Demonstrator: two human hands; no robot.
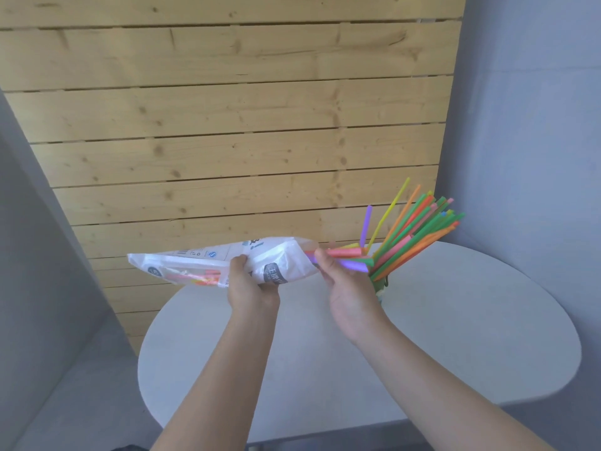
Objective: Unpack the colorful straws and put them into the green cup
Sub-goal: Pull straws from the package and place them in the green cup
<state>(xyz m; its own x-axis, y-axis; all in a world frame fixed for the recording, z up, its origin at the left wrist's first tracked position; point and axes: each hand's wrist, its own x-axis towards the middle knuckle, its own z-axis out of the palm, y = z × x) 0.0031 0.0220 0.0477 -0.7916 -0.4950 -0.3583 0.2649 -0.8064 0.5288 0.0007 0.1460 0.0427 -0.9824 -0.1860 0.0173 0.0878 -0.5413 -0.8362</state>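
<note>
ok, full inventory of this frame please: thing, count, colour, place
clear-and-white printed plastic bag: one, held above the table's left side, mouth toward the right.
straws left in the bag: a few, red and orange, at its left end.
straws being drawn from the bag mouth: several, red, purple, yellow.
bundle of colourful straws in the cup: many, green, orange, pink, yellow, purple, fanning up and right.
green cup: one, mostly hidden behind the right hand.
round white table: one, below the hands.
wooden slatted wall: one, behind.
grey panels: both sides.
left hand: grips the bag.
right hand: pinches the straws at the mouth.
</note>
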